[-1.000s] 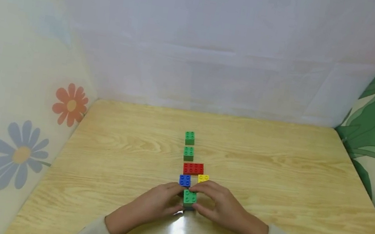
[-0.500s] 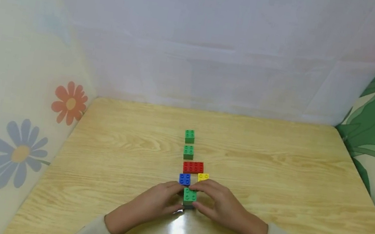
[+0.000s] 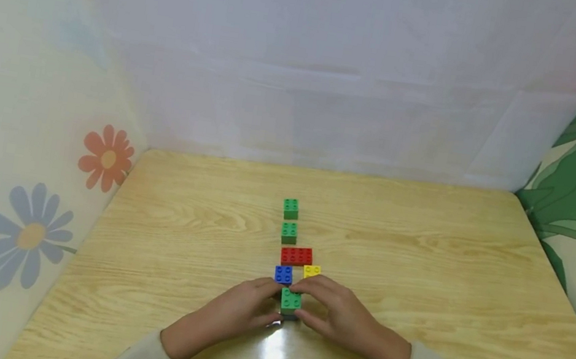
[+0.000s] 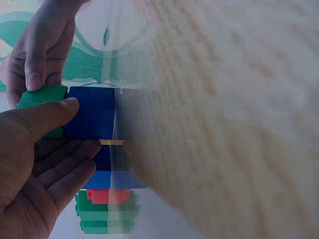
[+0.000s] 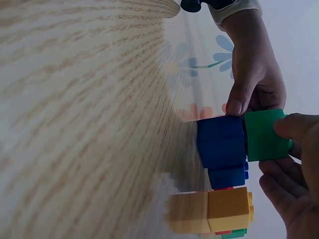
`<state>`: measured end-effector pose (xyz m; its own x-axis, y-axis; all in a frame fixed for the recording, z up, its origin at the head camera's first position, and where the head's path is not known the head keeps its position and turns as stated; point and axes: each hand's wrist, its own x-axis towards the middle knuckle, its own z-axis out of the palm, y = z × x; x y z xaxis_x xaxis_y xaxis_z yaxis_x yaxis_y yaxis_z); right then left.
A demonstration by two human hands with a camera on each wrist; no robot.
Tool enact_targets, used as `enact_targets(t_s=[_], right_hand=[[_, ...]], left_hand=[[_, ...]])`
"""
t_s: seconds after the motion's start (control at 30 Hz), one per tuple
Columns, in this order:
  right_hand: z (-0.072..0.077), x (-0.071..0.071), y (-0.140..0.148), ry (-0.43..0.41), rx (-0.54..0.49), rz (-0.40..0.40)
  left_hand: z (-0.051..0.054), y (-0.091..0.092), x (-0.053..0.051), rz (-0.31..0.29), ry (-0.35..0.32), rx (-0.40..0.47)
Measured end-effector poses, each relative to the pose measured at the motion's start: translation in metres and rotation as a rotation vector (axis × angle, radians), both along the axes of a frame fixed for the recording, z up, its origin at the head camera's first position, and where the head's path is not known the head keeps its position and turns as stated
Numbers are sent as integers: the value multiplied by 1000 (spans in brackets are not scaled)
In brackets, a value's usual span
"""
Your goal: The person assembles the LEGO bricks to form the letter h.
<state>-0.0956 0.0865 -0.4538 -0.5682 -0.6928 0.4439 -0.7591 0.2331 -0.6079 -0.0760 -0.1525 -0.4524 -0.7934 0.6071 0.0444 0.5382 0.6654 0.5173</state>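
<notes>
A green brick (image 3: pixel 291 300) sits on top of a dark blue brick (image 4: pixel 91 113), which rests on the table near its front. My left hand (image 3: pixel 242 309) grips the blue brick, its thumb lying along the side by the seam. From the other side, my right hand (image 3: pixel 339 316) pinches the green brick between thumb and fingers. A thin dark line shows between the two bricks in the right wrist view. Just behind them stand another blue brick (image 3: pixel 283 274) and a yellow brick (image 3: pixel 311 271), the latter partly hidden by my right hand.
A long red brick (image 3: pixel 296 256) lies behind the blue and yellow ones. Farther back, two green bricks (image 3: pixel 289 232) stand in a line on the wooden table (image 3: pixel 422 255). White cloth (image 3: pixel 302 82) hangs along the back edge; flower-painted walls flank both sides.
</notes>
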Motion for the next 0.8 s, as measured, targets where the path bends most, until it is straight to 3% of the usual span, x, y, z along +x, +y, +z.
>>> enact_targets(t_s=[0.37, 0.8], right_hand=[[0, -3, 0, 9, 29, 21], [3, -3, 0, -61, 42, 16]], left_hand=[[0, -1, 0, -6, 22, 8], [-3, -1, -1, -15, 14, 21]])
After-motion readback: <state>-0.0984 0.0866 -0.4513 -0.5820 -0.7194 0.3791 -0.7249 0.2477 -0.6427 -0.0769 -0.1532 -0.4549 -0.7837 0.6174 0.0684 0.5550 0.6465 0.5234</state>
